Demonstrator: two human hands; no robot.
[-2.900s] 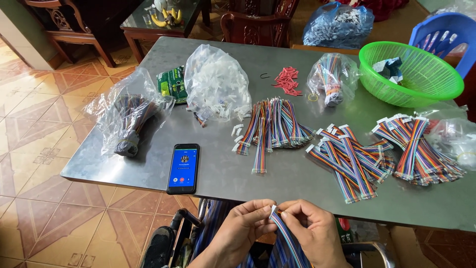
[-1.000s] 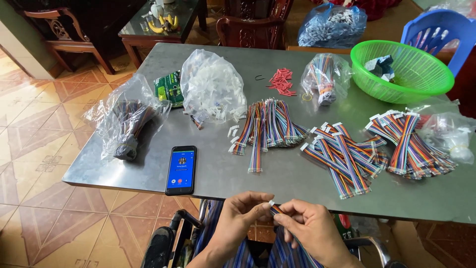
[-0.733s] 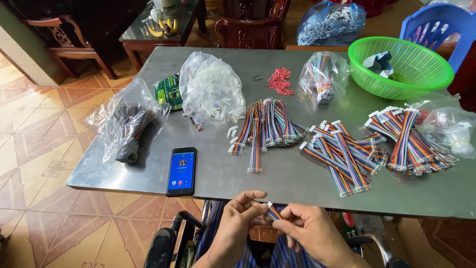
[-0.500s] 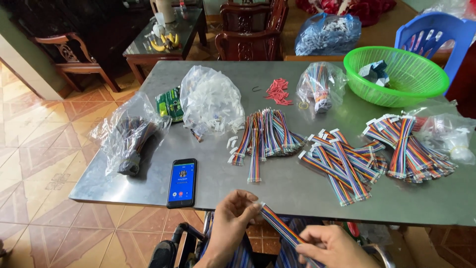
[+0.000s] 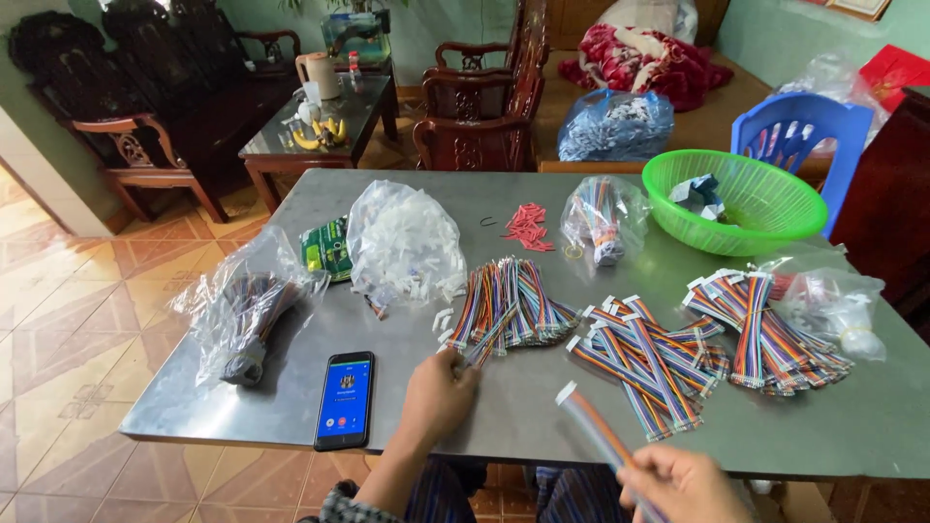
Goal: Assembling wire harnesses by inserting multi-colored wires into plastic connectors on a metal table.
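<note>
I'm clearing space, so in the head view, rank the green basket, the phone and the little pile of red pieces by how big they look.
1. Green basket, largest.
2. Phone; nearer the camera, so it may look oversized.
3. Red pieces, smallest.

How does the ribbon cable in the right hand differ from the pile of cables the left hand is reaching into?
The ribbon cable is single, lifted off the table in the right hand; the cable pile holds many, lying fanned on the metal table. The left hand touches the pile's near edge. Both are rainbow-striped with white end connectors.
</note>
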